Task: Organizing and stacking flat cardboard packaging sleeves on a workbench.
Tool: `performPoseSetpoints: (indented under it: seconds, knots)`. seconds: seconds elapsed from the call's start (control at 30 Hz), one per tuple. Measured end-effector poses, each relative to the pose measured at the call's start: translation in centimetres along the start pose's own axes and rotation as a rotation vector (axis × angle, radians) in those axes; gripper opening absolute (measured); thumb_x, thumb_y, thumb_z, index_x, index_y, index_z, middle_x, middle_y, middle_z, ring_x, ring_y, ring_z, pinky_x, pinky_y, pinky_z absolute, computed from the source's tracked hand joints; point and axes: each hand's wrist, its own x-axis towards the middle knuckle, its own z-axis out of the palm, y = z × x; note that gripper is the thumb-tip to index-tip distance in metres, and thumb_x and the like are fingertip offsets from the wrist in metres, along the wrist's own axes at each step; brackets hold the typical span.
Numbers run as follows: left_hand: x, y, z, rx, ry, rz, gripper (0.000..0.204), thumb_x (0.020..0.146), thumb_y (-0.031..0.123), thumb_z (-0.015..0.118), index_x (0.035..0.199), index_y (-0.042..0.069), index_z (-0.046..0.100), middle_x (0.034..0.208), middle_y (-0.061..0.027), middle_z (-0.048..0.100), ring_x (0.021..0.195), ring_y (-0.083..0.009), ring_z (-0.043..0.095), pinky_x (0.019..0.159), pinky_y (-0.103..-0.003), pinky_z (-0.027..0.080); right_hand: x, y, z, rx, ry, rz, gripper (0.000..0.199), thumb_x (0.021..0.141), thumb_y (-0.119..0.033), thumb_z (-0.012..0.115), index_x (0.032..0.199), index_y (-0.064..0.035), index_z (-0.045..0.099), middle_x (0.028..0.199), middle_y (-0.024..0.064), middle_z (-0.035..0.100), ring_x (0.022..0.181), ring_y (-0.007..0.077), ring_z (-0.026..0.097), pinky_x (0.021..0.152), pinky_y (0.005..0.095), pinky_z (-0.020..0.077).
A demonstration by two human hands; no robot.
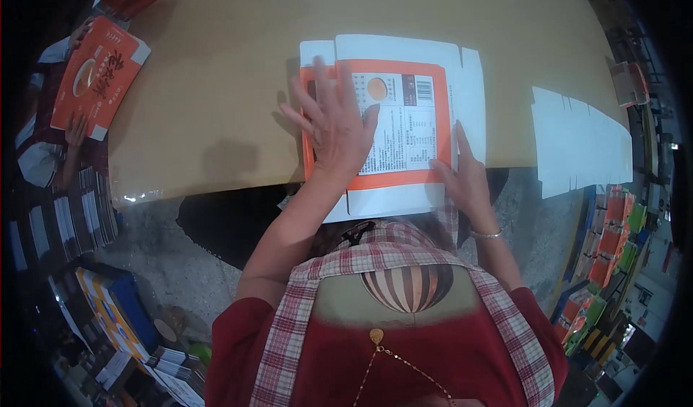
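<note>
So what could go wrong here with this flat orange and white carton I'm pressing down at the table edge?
The carton blank hangs partly past the table edge toward you, so it could tip or slide off if your left hand lifts. Your right hand only touches its right margin, so pushing a flap there might shift it and crease it crooked. A loose stack of white blanks on the right also overhangs the edge and might get knocked down.
</note>
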Motion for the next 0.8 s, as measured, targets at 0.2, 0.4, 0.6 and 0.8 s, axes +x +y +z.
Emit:
performPoseSetpoints:
  seconds: [0.2, 0.4, 0.6, 0.8]
  knots:
    - [0.1, -3.1, 1.9, -0.545, -0.102, 0.017, 0.067, 0.087, 0.013, 0.065, 0.146, 0.003, 0.034, 0.151, -0.0295, 0.023, 0.139, -0.0506, 0.022, 0.111, -0.065, 0.021, -0.1, -3.3, 2.3, -0.174, -0.084, -0.030, 0.088, 0.090, -0.029, 0.068, 0.149, 0.0094, 0.016, 0.069, 0.0232, 0.065, 0.059, 0.0386, 0.066, 0.053, 0.0439, 0.0508]
    - [1.7, -0.4, 0.8, -0.110, -0.380, 0.254, 0.061, 0.089, 0.014, 0.059, 0.144, 0.002, 0.038, 0.152, -0.0303, 0.022, 0.142, -0.0527, 0.015, 0.113, -0.064, 0.012, 0.9, -4.7, 3.0, -0.342, -0.156, -0.031, 0.092, 0.088, -0.036, 0.069, 0.145, 0.0161, 0.019, 0.060, 0.0206, 0.061, 0.048, 0.0344, 0.061, 0.045, 0.0422, 0.0463]
    - [-0.2, 1.3, 4.5, -0.167, -0.259, 0.283, 0.066, 0.099, 0.044, 0.043, 0.152, 0.006, 0.030, 0.159, -0.0220, 0.017, 0.146, -0.0468, 0.011, 0.111, -0.070, 0.005, 5.5, 3.3, -3.1, -0.377, 0.157, 0.081, 0.049, 0.095, -0.023, 0.058, 0.138, -0.0008, 0.051, 0.106, 0.0189, 0.068, 0.097, 0.0317, 0.066, 0.082, 0.0387, 0.0519]
    - [-0.5, 0.8, 4.9, -0.214, -0.273, 0.283, 0.065, 0.099, 0.041, 0.046, 0.152, 0.006, 0.031, 0.158, -0.0196, 0.024, 0.148, -0.0350, 0.018, 0.112, -0.069, 0.005, 7.1, -1.3, 0.7, 0.600, -0.030, -0.354, 0.067, 0.100, -0.040, 0.046, 0.149, 0.0026, 0.031, 0.159, 0.0139, 0.029, 0.147, 0.0324, 0.023, 0.120, 0.0456, 0.0116]
